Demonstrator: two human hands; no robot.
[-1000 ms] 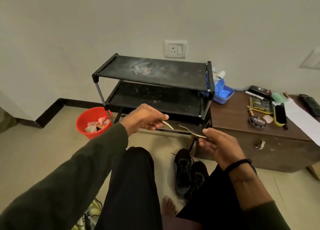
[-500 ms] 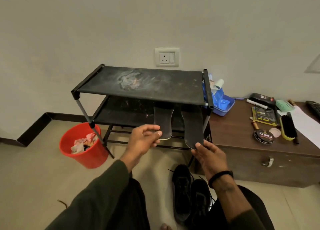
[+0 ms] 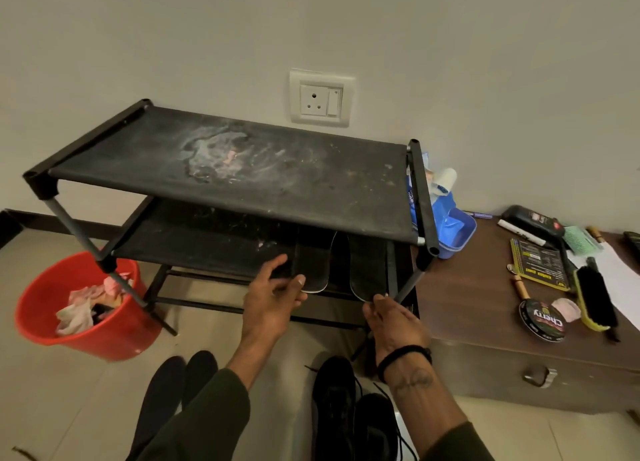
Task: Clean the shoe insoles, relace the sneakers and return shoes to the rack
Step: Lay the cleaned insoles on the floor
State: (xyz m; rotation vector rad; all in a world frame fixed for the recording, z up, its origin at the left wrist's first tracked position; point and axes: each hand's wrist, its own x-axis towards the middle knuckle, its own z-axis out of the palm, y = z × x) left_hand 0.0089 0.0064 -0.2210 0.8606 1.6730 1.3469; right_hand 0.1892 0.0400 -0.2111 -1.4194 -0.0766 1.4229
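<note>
Plain room corner, off-white wall, tiled floor, low wooden cabinet at right.

Wall (image 3: pixel 450 44) fills upper half of frame, bare & matte, evenly lit w/ soft dim light, no hard shadows. White socket plate (image 3: pixel 321 97) w/ switch set in wall, upper centre. Dark skirting board (image 3: pixel 41 219) runs along wall base at left edge of frame. Floor (image 3: pixel 45 391) is pale beige tile w/ faint grout lines, lower left & lower right. Brown wooden cabinet (image 3: pixel 485 322) serves as worktop at right, against wall, metal drawer handle (image 3: pixel 539 375) on its front. Red plastic bucket (image 3: pixel 104 336) w/ crumpled scraps inside stands on floor at left.
</note>
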